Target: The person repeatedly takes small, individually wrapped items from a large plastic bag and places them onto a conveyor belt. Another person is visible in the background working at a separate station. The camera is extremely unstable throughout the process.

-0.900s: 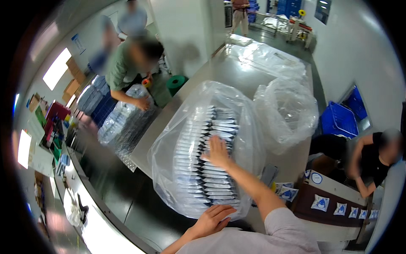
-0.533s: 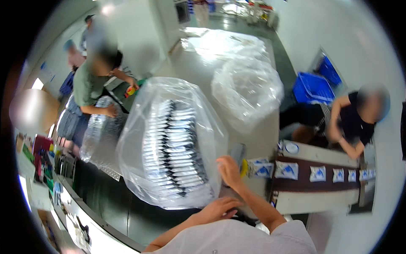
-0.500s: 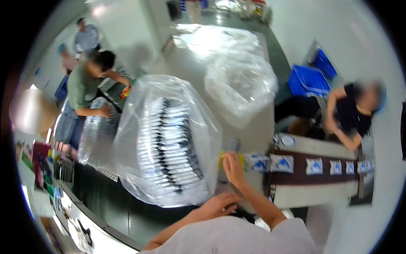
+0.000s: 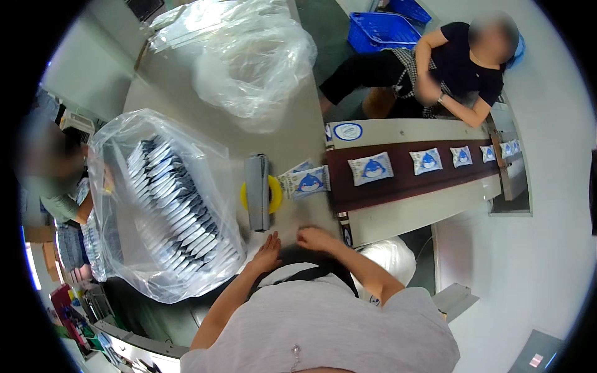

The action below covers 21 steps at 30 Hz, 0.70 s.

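My left hand (image 4: 267,253) is open at the table's near edge, fingers stretched out and nothing in them. Just right of it is my right hand (image 4: 317,239), smeared by motion, so its fingers cannot be made out clearly. Ahead of both hands lies a yellow roll of tape (image 4: 275,194) under a long grey block (image 4: 257,193). Right of the tape, small white pillow packets (image 4: 309,182) with a blue whale picture overlap at the belt's end. To the left, a large clear plastic bag (image 4: 112,242) holds rows of packets (image 4: 180,205) standing on edge.
A dark red conveyor belt (image 4: 398,193) carries spaced packets from the right. Beside it a co-worker (image 4: 466,68) sits near a blue basket (image 4: 382,32). More clear plastic bags (image 4: 255,68) lie on the table's far part. Another co-worker (image 4: 62,186) stands left.
The view has swung to the right. My right hand has drawn back from beside the tape toward the table's near edge. My left hand's fingers are now stretched forward.
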Motion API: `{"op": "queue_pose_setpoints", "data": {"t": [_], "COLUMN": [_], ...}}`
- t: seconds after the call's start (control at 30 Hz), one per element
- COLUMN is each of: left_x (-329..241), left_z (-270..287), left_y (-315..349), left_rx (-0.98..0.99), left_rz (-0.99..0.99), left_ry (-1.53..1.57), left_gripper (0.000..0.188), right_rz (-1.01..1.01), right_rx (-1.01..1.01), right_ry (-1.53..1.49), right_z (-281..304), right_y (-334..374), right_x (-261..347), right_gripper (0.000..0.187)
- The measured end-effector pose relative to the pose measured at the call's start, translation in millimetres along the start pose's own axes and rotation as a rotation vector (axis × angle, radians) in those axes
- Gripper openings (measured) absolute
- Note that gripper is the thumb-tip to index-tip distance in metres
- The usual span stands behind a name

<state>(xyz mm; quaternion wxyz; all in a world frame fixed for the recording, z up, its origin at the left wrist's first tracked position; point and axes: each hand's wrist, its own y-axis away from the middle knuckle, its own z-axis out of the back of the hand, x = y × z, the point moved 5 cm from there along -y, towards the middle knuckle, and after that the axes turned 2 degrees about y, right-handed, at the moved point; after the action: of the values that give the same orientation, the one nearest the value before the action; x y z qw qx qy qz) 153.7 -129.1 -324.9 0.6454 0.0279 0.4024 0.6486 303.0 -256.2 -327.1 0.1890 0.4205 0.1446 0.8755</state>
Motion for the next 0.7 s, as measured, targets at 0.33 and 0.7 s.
{"op": "queue_pose_setpoints", "data": {"t": [0.33,0.7], "left_x": [-23.7,-54.1], "left_z": [13.0,-34.0], "left_y": [-38.2,-169.7], "left_rx": [-0.122,-0.362], "left_rz": [0.013,0.668], "left_ry": [0.253,0.794], "left_gripper": [0.058,0.026], "right_rz": [-0.498,0.376], "right_rx": [-0.255,0.003], "right_ry": [0.569,0.092], "right_z": [335.4,264.3], "right_y": [113.6,-57.9], "right_x": [-208.6,-45.8], "right_gripper": [0.050,0.053]}}
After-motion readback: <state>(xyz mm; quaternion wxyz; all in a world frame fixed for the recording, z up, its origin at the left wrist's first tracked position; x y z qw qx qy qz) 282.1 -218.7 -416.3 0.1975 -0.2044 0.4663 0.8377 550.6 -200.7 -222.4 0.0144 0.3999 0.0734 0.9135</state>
